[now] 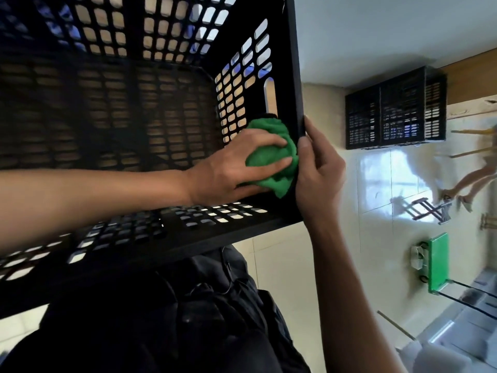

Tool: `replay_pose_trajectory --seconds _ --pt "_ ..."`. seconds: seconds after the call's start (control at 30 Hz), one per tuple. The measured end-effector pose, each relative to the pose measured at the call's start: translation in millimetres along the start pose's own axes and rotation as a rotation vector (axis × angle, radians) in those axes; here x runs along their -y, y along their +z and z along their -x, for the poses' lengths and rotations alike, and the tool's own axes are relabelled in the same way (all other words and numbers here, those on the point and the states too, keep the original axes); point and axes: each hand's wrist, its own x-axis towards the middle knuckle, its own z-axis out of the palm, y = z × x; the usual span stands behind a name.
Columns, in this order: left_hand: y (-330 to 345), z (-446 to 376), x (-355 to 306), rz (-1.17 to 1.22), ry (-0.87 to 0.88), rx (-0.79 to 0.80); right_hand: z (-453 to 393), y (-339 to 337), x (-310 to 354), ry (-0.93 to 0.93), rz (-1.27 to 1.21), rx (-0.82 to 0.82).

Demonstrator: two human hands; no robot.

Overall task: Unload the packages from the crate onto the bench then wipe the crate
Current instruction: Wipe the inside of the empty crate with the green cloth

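While the left hand [231, 168] presses the green cloth [271, 157] flat-fingered into the empty black crate's [161, 232] inner corner, the right hand [317, 168] grips the rim. Better, I'd say, to hold that rim firmly and work the cloth along each slotted wall.

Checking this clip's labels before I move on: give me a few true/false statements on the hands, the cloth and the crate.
1. The left hand presses a green cloth against the inside of the black crate. True.
2. The right hand hangs free of the crate. False: it grips the crate's rim.
3. Packages lie inside the crate. False: none show in it.
4. A second black crate stands further off. True.
5. The cloth is red. False: it is green.
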Motion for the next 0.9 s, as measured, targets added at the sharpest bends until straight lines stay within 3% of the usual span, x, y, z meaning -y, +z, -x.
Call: replay_pose_trajectory --seconds 0.17,0.4,0.53,0.7,0.77,0.9 --pt "17 19 25 -0.123 0.202 0.027 -1 1 -1 -0.021 0.031 0.019" --pt "21 30 54 -0.238 0.323 0.099 -1 2 2 -0.017 0.037 0.016" --pt "24 48 65 -0.277 0.271 0.239 1 4 4 -0.007 0.026 0.021" --pt "5 76 84 -0.399 0.116 0.616 2 3 5 0.028 0.027 0.012" --pt "2 78 84 -0.397 0.072 0.629 2 3 5 0.033 0.026 0.008" --pt "3 71 73 -0.256 0.014 0.488 3 3 5 0.021 0.022 -0.014"
